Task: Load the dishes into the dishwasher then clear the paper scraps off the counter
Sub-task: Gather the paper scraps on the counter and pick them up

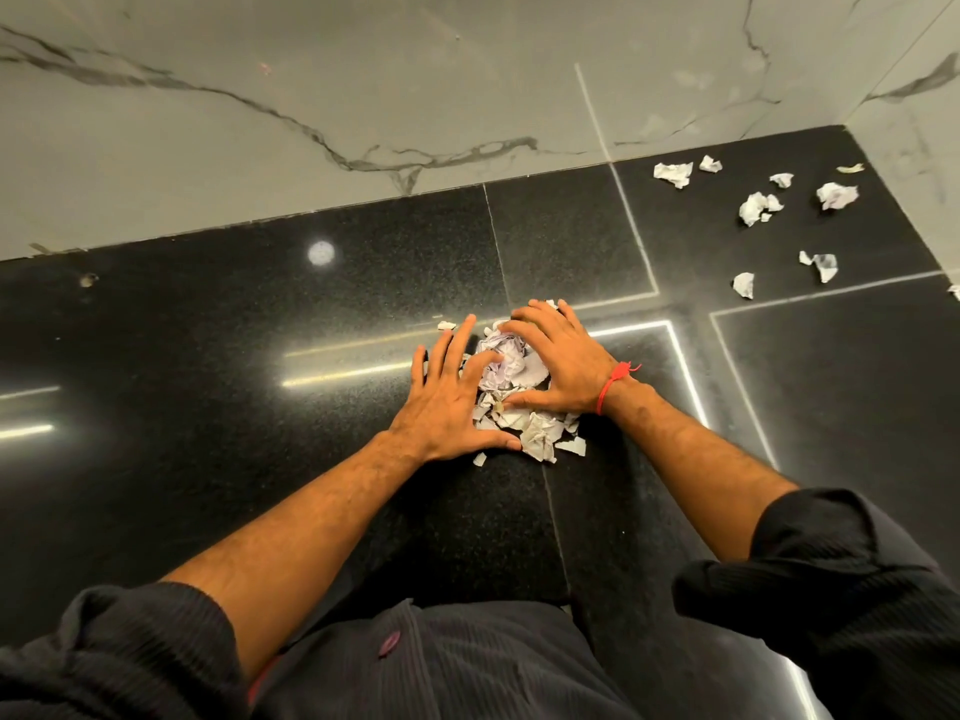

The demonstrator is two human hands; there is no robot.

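Paper scraps (511, 387) lie heaped in one pile on the black worktop (208, 356), straight ahead of me, with both hands around them. My left hand (449, 402) lies flat with spread fingers against the pile's left side, thumb along its near edge. My right hand (553, 363) arches over the top and right side, fingers bent lightly over the crumpled pieces, thumb pressing the near side. Neither hand has actually closed on anything yet; both are open and corralling.

I judge this as the gathering stage of the clearing job (no dishes or dishwasher show in this view, so I cannot speak for that part). To do it well I would keep both palms low against the stone and draw them together, so the small flat bits at the near edge get swept under rather than left behind. Then I would cup from both sides and lift the heap as one bundle, squeezing gently so nothing sheds.

A second scatter of loose scraps (758, 207) sits well apart in the far right corner by the marble wall (363, 85). That lot needs its own pass.
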